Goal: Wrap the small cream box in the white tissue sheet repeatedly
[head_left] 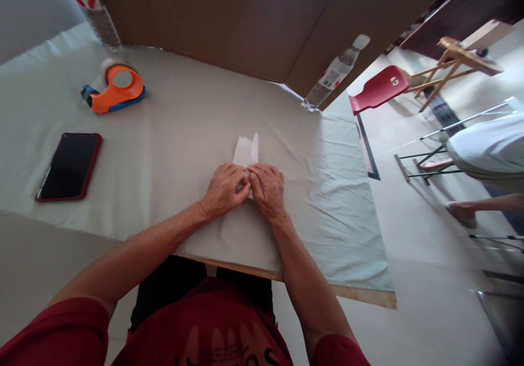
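Observation:
Both my hands meet near the front edge of the cloth-covered table, fingers bent and pressed together. Between them is a thin white piece that looks like tissue paper, its far end standing up beyond my fingertips in two flaps. My left hand pinches it from the left with thumb and forefinger. My right hand grips it from the right, thumb beside the left one. The part of the paper under my fingers is hidden.
An orange tape dispenser and a phone lie to the left. Two plastic bottles, one at the left and one at the right, stand against a brown cardboard panel. A seated person and a red chair are off to the right.

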Demonstrator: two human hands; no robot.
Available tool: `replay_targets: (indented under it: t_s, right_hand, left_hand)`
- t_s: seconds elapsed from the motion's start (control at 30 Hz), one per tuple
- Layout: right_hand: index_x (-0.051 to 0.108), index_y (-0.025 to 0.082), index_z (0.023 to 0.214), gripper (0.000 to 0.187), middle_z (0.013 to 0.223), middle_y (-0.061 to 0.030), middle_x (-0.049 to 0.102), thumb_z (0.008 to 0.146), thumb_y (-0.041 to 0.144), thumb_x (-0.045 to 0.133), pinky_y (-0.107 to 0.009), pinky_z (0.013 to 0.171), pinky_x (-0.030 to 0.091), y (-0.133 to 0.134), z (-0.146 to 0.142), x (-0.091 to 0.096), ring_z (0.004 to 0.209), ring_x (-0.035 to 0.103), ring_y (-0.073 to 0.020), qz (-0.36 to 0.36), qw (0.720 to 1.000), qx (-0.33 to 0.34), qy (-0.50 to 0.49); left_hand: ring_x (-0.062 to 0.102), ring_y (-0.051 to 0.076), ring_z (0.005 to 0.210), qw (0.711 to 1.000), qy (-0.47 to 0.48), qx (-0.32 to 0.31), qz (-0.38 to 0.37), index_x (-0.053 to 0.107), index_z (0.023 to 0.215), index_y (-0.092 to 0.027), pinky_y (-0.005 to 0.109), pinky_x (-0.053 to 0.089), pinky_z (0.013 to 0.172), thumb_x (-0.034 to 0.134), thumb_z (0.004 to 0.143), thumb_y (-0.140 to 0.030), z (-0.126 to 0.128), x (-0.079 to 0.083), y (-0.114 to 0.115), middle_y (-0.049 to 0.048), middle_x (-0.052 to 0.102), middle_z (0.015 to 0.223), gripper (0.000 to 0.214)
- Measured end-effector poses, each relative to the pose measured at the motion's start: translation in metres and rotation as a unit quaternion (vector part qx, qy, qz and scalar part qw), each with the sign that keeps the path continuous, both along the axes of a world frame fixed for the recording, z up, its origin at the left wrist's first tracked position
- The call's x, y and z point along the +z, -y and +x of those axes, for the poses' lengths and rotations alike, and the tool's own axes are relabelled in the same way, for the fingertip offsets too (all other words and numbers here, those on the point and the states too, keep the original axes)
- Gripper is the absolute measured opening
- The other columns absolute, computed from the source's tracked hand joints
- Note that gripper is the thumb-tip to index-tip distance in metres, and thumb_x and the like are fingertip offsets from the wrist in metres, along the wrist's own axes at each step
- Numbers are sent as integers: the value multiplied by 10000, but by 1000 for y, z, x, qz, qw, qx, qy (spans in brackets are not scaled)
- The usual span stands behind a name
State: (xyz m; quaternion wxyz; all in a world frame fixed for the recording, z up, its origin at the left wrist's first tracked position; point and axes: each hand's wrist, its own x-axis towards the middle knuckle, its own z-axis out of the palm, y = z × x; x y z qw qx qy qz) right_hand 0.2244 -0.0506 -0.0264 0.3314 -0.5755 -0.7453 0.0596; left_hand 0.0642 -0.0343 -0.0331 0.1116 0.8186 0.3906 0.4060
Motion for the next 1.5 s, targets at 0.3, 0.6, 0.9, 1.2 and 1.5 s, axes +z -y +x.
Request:
replay_targets:
  t_s: [0.3, 0.6, 0.9, 1.2, 1.5]
  right_hand:
    - [675, 224, 1210, 359, 1239, -78, 706, 999, 301, 394, -405, 1028, 378, 0, 0, 0, 1207, 581, -235, 25, 1000, 1, -8]
    - [677, 224, 1181, 363, 1188, -75, 728, 1003, 321, 375, -432, 1077, 369, -3, 3, -5, 1273, 557, -237, -19, 998, 36, -42]
    - [707, 234, 1038, 275, 1145, -75, 725, 957, 336, 464, -402, 1012, 475, -6, 12, 1, 1138, 629, -209, -51, 974, 4, -222]
    - [660, 167, 1071, 379, 842, -63, 677, 770, 396, 690, -231, 464, 419, -64, 25, 8, 618, 589, -139, -275, 918, -65, -278]
    - [609, 157, 731, 303, 660, 26, 507, 679, 454, 648, -238, 559, 334, -92, 18, 1, 619, 412, -104, -271, 938, 5, -215]
  left_hand:
    - [648, 251, 1037, 999, -3, -23, -34, 552, 845, -197, 437, 494, 930, 580, 865, -201, 0, -7, -2, 104, 694, 998, 34]
    - [591, 280, 1192, 1000, 6, -13, 16, 589, 1083, -188, 482, 460, 1025, 583, 861, -189, -2, 3, 2, 144, 651, 1250, 221]
    - [613, 264, 1023, 999, -4, -50, 19, 612, 1043, -178, 441, 517, 913, 566, 896, -196, -4, 2, -1, 118, 690, 1061, 154]
    - [617, 267, 1036, 998, 7, -50, 38, 623, 1041, -179, 452, 529, 909, 571, 898, -187, -3, 2, -1, 128, 688, 1084, 152]
    - [587, 278, 1177, 998, -6, -56, 38, 641, 1122, -152, 461, 500, 1008, 568, 890, -173, -4, 5, 0, 141, 679, 1228, 244]
